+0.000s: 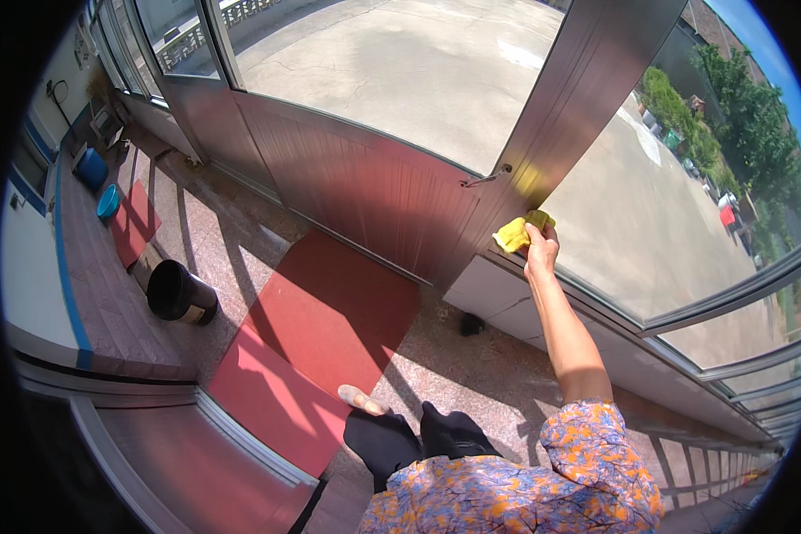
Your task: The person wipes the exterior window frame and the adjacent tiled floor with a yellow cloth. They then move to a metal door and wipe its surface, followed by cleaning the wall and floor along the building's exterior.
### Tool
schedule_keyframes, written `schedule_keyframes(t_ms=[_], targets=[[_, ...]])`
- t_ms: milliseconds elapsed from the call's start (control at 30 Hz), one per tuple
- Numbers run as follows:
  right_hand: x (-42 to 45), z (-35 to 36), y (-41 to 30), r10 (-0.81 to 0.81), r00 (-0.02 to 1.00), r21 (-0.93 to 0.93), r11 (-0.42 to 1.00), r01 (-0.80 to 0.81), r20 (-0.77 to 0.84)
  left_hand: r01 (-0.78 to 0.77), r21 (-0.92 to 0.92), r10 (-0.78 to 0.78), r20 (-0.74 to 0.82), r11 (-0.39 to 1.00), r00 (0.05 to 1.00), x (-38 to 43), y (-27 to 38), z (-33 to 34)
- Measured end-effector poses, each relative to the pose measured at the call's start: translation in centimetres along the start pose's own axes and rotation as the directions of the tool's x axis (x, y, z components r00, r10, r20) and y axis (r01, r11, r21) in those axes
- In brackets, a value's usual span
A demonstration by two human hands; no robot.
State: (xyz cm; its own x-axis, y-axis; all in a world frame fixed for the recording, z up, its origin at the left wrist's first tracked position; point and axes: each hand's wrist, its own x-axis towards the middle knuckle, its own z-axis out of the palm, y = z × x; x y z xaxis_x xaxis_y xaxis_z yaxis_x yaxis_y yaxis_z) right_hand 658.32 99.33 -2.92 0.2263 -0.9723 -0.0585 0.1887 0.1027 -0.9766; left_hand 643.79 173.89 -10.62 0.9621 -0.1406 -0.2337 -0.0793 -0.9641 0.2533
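My right hand (543, 248) grips a bunched yellow cloth (511, 235) between thumb and fingers. It is at the lower corner of a large glass window pane (641, 233), by the metal door post (561, 113). Whether the cloth touches the metal or the glass I cannot tell. Just above the cloth, a lever handle (487, 177) sticks out from the door post toward the metal-panelled door (374, 180). A yellow reflection shows on the post. My left hand is out of view.
Red mats (337, 310) lie on the speckled floor by my feet. A black bucket (180, 294) stands at left, with a turquoise basin (109, 201) and a blue container (91, 168) farther back. A low tiled wall (507, 297) runs beneath the window. A dark object (471, 325) lies beside it.
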Motion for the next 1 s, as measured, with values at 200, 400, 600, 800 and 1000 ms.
schedule_keyframes(t_ms=[200,400,600,800,1000], targets=[[0.4,11.7,-4.3,-0.168,0.903,-0.094,0.985,0.142,-0.396,0.098,-0.115,-0.098,0.011,0.988,0.995,9.3,-2.0,-1.2],[-1.3,17.7,-2.0,-0.365,0.907,-0.165,0.928,0.335,-0.209,0.202,-0.186,-0.195,0.054,0.962,0.979,17.4,-5.1,-3.3],[-0.9,18.6,-2.6,-0.443,0.859,-0.38,0.863,0.332,-0.257,0.336,-0.261,-0.331,0.062,0.905,0.941,21.6,-8.6,-4.6],[2.6,27.7,2.3,-0.518,0.838,-0.579,0.741,0.34,-0.17,0.429,-0.346,-0.423,0.099,0.834,0.901,24.0,-10.8,-2.9],[0.7,35.9,5.6,-0.405,0.906,-0.562,0.723,0.402,0.127,0.434,-0.505,-0.382,0.21,0.746,0.9,29.4,-8.8,-0.7]])
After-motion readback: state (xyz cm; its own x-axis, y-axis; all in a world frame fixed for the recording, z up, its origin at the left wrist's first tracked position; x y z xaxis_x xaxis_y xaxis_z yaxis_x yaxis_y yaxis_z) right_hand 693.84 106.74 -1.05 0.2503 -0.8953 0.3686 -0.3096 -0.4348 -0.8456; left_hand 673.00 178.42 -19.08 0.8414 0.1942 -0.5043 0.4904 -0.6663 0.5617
